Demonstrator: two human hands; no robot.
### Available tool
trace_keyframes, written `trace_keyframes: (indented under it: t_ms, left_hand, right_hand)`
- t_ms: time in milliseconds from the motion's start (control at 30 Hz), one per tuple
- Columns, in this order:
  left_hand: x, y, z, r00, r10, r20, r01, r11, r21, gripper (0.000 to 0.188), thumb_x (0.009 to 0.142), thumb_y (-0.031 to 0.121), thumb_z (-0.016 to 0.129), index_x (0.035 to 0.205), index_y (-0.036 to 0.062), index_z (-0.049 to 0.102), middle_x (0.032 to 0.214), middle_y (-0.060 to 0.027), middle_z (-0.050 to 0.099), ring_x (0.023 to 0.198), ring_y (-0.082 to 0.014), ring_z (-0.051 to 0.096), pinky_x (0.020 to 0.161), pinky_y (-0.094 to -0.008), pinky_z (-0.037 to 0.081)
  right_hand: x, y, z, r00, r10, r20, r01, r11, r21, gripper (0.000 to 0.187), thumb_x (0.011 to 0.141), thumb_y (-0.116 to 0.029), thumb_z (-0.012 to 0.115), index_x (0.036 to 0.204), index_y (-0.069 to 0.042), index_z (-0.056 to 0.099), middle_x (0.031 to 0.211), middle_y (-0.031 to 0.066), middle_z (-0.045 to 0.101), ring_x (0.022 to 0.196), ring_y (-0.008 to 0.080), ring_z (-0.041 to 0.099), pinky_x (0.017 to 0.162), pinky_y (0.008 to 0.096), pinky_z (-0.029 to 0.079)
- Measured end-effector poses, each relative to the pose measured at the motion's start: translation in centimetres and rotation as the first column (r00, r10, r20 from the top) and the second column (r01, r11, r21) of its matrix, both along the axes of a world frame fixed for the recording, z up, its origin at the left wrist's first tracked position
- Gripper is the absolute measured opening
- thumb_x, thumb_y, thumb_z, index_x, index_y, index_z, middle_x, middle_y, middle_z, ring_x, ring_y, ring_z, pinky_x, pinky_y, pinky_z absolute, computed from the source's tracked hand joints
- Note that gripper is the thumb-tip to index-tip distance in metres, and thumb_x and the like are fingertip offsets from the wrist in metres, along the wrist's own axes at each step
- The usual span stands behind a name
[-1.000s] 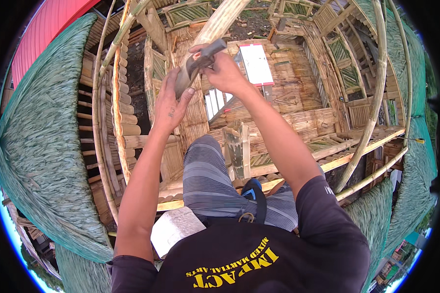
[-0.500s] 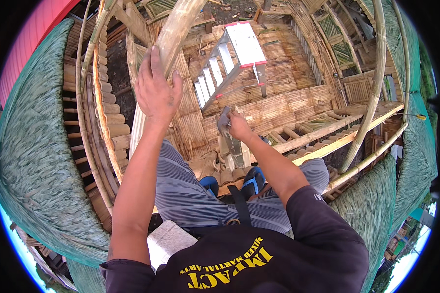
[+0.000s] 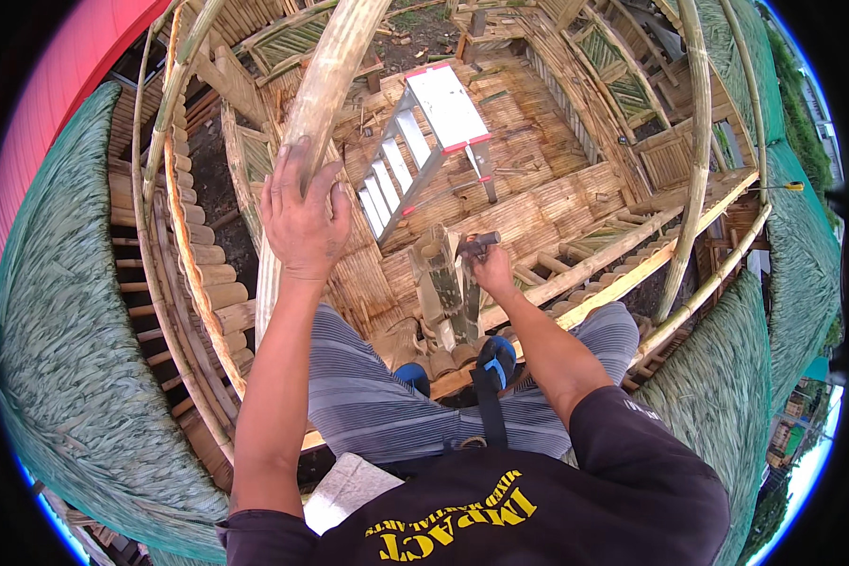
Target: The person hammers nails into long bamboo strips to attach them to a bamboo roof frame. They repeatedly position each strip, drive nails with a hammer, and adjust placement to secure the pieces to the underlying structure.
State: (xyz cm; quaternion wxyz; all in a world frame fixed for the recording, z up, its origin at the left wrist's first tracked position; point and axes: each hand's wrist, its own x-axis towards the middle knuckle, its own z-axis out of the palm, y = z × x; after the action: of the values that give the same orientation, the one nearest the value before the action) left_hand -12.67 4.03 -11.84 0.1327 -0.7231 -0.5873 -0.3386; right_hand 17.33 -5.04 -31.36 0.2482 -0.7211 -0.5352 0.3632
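A thick, pale bamboo pole slants up past my left side. My left hand lies on this pole, palm down, thumb apart and fingers stretched over it. Lower and to the right, the fingers of my right hand are wrapped round a hammer-like tool with a dark metal head; its handle is mostly hidden. Just left of that hand, split bamboo posts stand upright above the roof edge between my feet.
An aluminium stepladder with a white top and red trim stands on the bamboo-slat floor below. Curved bamboo poles rise on the right. Green thatched roofs flank both sides. A light beam runs in front of me.
My right hand has moved slightly right and down, turning the tool so its dark head now points right. My left hand has stayed on the pole. The whole view has shifted slightly.
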Motion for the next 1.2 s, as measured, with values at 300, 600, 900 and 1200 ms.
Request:
trace_keyframes:
  t_ms: [300, 600, 900, 1200]
  left_hand:
    - [-0.2, -1.1, -0.8, 0.967, -0.249, -0.05, 0.253, 0.962, 0.103, 0.029, 0.078, 0.013, 0.073, 0.104, 0.0232, 0.074, 0.139, 0.0026, 0.063, 0.137, -0.0259, 0.054, 0.115, -0.0498, 0.037]
    - [15.1, -10.8, -15.6, 0.831, -0.046, 0.554, 0.552, 0.198, -0.81, 0.089, 0.086, 0.05, 0.075, 0.148, -0.0034, 0.04, 0.142, -0.0287, 0.057, 0.13, -0.0428, 0.057, 0.11, -0.0447, 0.045]
    - [11.8, -6.9, -10.3, 0.626, 0.218, 0.749, 0.473, 0.658, -0.587, 0.04, 0.091, 0.019, 0.076, 0.12, -0.0058, 0.064, 0.106, -0.0199, 0.076, 0.096, -0.0326, 0.073, 0.088, -0.0402, 0.055]
    - [9.7, 7.1, 14.1, 0.117, -0.203, 0.972, 0.559, 0.822, 0.105, 0.036, 0.096, 0.018, 0.075, 0.123, -0.0025, 0.064, 0.109, -0.0085, 0.073, 0.097, -0.0143, 0.066, 0.085, -0.0301, 0.053]
  right_hand:
    - [1.2, 0.6, 6.5, 0.945, 0.013, 0.327, -0.038, 0.997, 0.07, 0.029, 0.083, -0.012, 0.075, 0.104, 0.004, 0.064, 0.099, 0.0281, 0.068, 0.094, 0.0484, 0.066, 0.082, 0.0534, 0.053]
    - [-3.4, 5.8, 22.8, 0.963, 0.033, 0.266, -0.135, 0.918, 0.372, 0.035, 0.079, -0.015, 0.076, 0.106, 0.002, 0.062, 0.097, 0.025, 0.071, 0.088, 0.0469, 0.069, 0.078, 0.053, 0.056]
    - [-2.3, 10.7, 30.0, 0.909, -0.008, -0.417, 0.116, 0.965, 0.235, 0.038, 0.092, -0.013, 0.072, 0.127, -0.002, 0.063, 0.095, 0.0142, 0.075, 0.074, 0.022, 0.071, 0.067, 0.0369, 0.057]
    - [-2.9, -0.9, 6.1, 0.767, -0.169, -0.619, 0.047, 0.977, -0.207, 0.036, 0.099, -0.025, 0.071, 0.127, -0.003, 0.062, 0.107, 0.0019, 0.067, 0.1, 0.0137, 0.062, 0.089, 0.0346, 0.052]
